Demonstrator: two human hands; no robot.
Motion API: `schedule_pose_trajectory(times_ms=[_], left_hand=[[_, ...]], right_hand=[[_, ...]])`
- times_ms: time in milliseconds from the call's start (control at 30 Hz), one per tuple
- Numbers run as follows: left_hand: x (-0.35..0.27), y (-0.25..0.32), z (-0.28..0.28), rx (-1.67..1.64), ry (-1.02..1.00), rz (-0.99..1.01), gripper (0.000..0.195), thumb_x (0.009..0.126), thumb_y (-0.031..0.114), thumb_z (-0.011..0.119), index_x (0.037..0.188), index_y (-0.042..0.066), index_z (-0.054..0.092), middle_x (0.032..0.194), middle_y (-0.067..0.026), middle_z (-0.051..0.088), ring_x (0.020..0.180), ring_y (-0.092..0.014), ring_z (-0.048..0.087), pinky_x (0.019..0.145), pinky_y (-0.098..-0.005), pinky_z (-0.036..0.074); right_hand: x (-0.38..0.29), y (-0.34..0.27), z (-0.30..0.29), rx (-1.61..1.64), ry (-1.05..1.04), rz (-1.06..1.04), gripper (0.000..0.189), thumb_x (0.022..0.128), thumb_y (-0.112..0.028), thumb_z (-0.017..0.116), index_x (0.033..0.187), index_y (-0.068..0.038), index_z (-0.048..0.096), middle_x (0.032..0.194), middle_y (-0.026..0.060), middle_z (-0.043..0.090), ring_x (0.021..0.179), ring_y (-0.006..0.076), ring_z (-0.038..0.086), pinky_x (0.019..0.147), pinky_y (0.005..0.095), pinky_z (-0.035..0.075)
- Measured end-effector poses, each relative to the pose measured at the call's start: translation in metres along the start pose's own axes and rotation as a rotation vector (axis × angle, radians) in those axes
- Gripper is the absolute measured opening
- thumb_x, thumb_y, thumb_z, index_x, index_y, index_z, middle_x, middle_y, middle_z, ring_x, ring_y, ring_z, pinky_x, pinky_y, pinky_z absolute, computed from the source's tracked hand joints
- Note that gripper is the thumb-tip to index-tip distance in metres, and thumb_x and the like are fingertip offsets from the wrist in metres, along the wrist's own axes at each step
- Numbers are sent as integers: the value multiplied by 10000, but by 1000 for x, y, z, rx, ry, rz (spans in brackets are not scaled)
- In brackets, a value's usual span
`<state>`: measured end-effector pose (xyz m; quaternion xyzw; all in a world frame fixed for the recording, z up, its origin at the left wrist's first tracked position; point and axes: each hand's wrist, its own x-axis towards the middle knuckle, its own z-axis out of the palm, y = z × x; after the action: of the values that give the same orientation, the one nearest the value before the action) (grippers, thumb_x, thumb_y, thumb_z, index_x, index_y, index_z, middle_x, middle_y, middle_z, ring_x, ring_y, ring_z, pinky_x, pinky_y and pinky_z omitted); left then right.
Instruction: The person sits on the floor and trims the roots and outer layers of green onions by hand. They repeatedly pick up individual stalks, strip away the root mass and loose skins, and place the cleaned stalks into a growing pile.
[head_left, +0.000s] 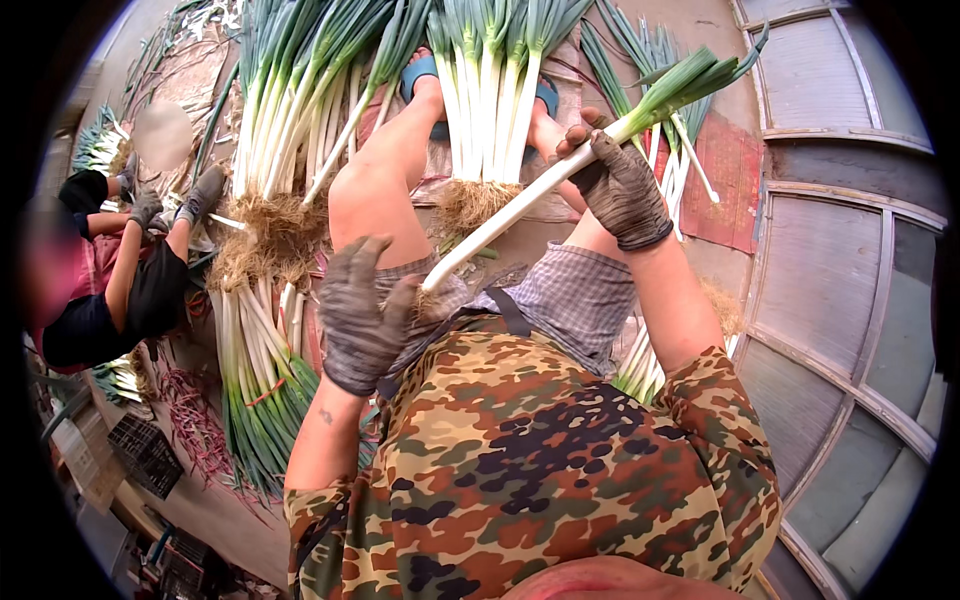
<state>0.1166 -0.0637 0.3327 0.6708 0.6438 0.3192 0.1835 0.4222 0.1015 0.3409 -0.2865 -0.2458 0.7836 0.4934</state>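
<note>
My right hand (619, 184), in a grey knit glove, is closed around a long green onion (517, 202) where its white stalk turns green. The onion slants across my lap, its leaves up to the right and its root end low on the left. Beside that root end is my left hand (358, 319), gloved alike, with thumb and fingers apart. Whether its thumb touches the roots I cannot tell. Between my feet lies a bunch of green onions (487, 112), roots towards me. A larger pile of green onions (281, 135) lies left of my leg.
A tied bundle of green onions (255, 375) lies at my left. Further left sits another person with gloved hands (146, 206), near a black plastic crate (145, 455) and red ties (196, 424). More onions (675, 161) and a framed panel wall (821, 277) are at my right.
</note>
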Motion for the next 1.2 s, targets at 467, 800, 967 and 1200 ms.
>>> schedule_pose_trajectory(times_ms=[467, 800, 967, 1200], left_hand=[[74, -4, 277, -501, -337, -587, 406, 937, 297, 522, 1159, -39, 571, 917, -233, 646, 851, -337, 617, 781, -409, 469], [68, -34, 328, -633, -524, -905, 416, 913, 264, 561, 1205, -30, 598, 1046, -212, 670, 957, -275, 635, 873, -372, 463], [64, -42, 346, -609, -540, -1041, 439, 888, 295, 623, 1192, -22, 619, 1104, -182, 668, 1008, -233, 622, 906, -341, 453], [66, -56, 360, -190, -773, -540, 496, 934, 434, 405, 1194, 67, 616, 1246, -163, 587, 1133, -360, 562, 983, -445, 416]], right_hand=[[193, -37, -72, -718, 102, 109, 365, 859, -209, 668, 1133, -9, 533, 957, 123, 660, 864, 227, 660, 794, 356, 545], [257, 77, -161, -2068, 603, 118, 706, 767, -326, 719, 1350, -57, 425, 1103, 258, 626, 1089, 365, 588, 967, 418, 445], [256, 65, -145, -2088, 609, 86, 700, 785, -300, 692, 1357, -30, 392, 1137, 276, 598, 1105, 393, 568, 954, 441, 452], [236, 30, -148, -2240, 479, -198, 684, 780, -369, 675, 1299, 18, 455, 1202, 262, 578, 1123, 385, 561, 963, 434, 441]])
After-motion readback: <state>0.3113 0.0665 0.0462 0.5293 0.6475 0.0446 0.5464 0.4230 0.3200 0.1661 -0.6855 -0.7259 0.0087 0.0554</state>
